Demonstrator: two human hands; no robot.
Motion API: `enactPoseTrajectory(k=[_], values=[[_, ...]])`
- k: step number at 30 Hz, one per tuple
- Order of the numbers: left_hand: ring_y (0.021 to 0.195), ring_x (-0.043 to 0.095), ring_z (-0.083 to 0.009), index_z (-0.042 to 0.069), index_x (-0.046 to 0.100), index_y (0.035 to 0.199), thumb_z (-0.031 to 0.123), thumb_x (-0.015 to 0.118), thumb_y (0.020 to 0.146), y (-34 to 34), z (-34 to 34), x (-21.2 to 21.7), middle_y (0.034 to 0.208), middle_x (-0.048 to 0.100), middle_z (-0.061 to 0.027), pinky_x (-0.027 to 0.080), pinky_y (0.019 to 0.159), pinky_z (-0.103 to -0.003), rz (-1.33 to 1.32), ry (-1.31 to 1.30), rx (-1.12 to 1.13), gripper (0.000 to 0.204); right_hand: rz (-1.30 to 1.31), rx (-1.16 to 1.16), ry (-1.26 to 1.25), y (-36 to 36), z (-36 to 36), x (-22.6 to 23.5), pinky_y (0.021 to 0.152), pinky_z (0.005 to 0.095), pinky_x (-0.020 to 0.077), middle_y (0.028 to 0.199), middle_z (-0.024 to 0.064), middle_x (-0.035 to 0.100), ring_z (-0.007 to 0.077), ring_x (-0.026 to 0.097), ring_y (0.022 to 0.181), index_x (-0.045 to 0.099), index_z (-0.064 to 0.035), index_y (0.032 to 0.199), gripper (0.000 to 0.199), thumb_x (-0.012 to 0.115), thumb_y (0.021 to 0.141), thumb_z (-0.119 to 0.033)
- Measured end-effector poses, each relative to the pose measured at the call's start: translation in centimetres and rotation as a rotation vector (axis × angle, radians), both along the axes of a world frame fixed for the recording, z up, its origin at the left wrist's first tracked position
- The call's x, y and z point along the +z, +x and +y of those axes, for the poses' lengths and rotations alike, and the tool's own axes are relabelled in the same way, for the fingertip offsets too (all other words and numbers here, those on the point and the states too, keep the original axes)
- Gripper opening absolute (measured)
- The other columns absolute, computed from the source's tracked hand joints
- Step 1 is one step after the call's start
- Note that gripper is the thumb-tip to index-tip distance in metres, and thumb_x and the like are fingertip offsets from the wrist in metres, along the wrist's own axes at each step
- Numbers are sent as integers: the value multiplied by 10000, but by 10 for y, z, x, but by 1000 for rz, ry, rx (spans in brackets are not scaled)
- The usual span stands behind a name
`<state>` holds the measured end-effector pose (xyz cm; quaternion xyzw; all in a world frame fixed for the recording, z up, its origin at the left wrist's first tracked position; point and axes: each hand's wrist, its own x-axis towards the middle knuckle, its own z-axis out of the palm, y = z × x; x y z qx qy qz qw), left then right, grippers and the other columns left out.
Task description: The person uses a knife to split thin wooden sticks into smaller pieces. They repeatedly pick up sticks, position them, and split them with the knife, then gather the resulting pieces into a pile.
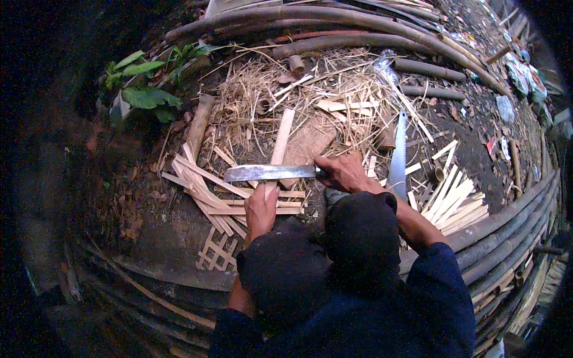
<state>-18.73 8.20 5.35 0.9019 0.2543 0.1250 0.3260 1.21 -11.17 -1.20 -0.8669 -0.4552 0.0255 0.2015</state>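
Observation:
My right hand (348, 173) is closed around the dark handle of a machete (268, 172), whose long blade points left. A flat, pale bamboo strip (282, 136) is in my left hand (261, 210), gripped at its near end and pointing away from me. The blade lies across the strip just beyond my left fingers; whether it cuts into the strip I cannot tell. Beneath the strip's far side is a brown wooden block (310, 140). Split bamboo strips (200, 190) lie fanned out left of my left hand, beside a small woven lattice (216, 252).
A handsaw (398, 155) stands right of my right hand, near another pile of pale strips (456, 200). Shavings (245, 89) cover the ground ahead. Long bamboo poles (358, 19) lie across the far side, and stacked poles (507, 209) curve along the right. A leafy plant (146, 95) grows at left.

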Motion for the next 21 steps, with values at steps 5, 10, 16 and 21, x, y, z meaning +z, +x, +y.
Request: enactPoseTrajectory(k=[5, 10, 16, 21], values=[[707, 598, -417, 16, 570, 891, 267, 587, 877, -47, -6, 17, 719, 601, -215, 451, 625, -448, 117, -159, 49, 252, 229, -511, 55, 95, -29, 15, 687, 438, 515, 881, 187, 666, 336, 655, 816, 632, -177, 1095, 402, 635, 782, -429], [680, 594, -406, 2, 574, 878, 238, 623, 858, -21, -8, 1, 701, 593, -219, 442, 601, -432, 52, -244, 12, 242, 353, -550, -220, 46, -49, -59, 815, 478, 494, 982, 232, 642, 397, 618, 927, 607, -115, 1115, 474, 652, 773, -438], [632, 570, -391, -11, 545, 847, 226, 614, 863, -8, -10, -5, 668, 573, -204, 431, 581, -412, 97, -254, 5, 248, 382, -327, 333, 14, -6, -29, 764, 417, 493, 995, 185, 623, 332, 616, 856, 575, 10, 1089, 528, 560, 878, -475], [556, 546, -272, -12, 523, 817, 209, 604, 870, 15, -27, -11, 629, 546, -168, 423, 544, -390, 44, -293, -98, 241, 1101, -185, 661, 15, 47, 5, 656, 333, 472, 861, 67, 638, 154, 556, 706, 620, -1, 1048, 484, 514, 923, -457]])
